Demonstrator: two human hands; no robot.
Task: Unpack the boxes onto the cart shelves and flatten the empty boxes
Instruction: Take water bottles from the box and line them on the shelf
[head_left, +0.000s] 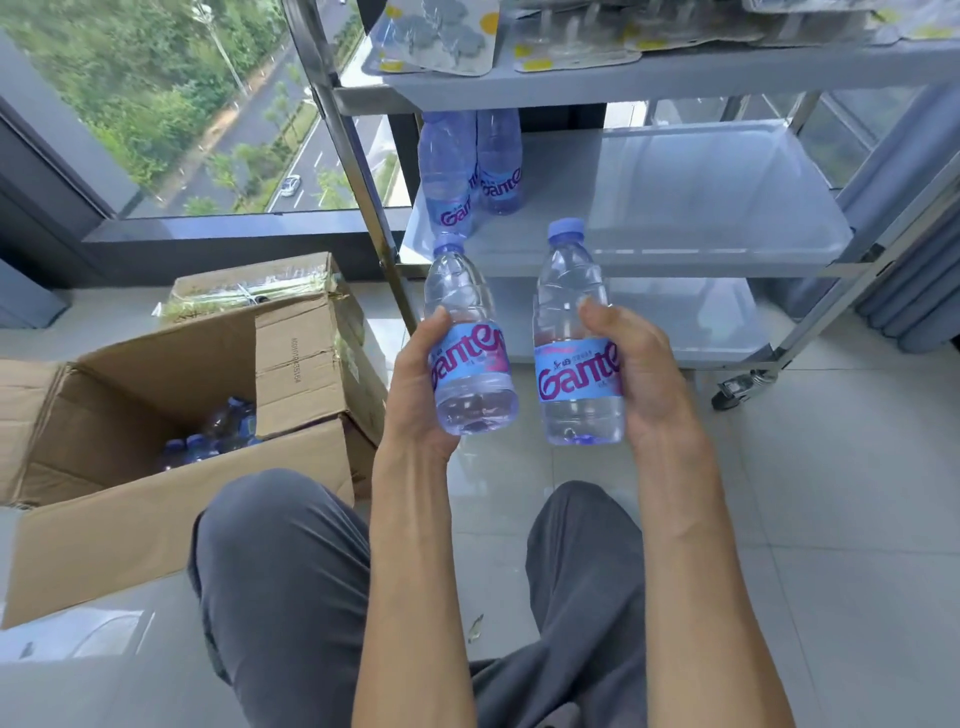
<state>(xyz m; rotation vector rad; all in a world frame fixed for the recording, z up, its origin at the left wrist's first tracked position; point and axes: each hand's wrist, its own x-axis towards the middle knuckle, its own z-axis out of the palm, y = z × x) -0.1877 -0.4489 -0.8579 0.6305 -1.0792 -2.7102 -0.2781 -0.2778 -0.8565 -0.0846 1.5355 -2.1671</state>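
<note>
My left hand (415, 395) grips a clear water bottle (467, 343) with a blue cap and blue label, tilted slightly left. A second, upright bottle of the same kind (574, 332) is held in my right hand (644, 374). Both bottles hang in front of the steel cart's middle shelf (675, 208). Two more bottles (470, 166) stand at the back left of that shelf. To my left an open cardboard box (171, 415) holds several bottles (208, 441), partly hidden by its flaps.
The cart's top shelf (649, 78) carries flat plastic packages. Its bottom shelf (675, 322) sits just above the tiled floor, with a caster wheel (737, 392) at the right. A second cardboard box (260, 291) stands behind the open one. A floor-to-ceiling window is at the left.
</note>
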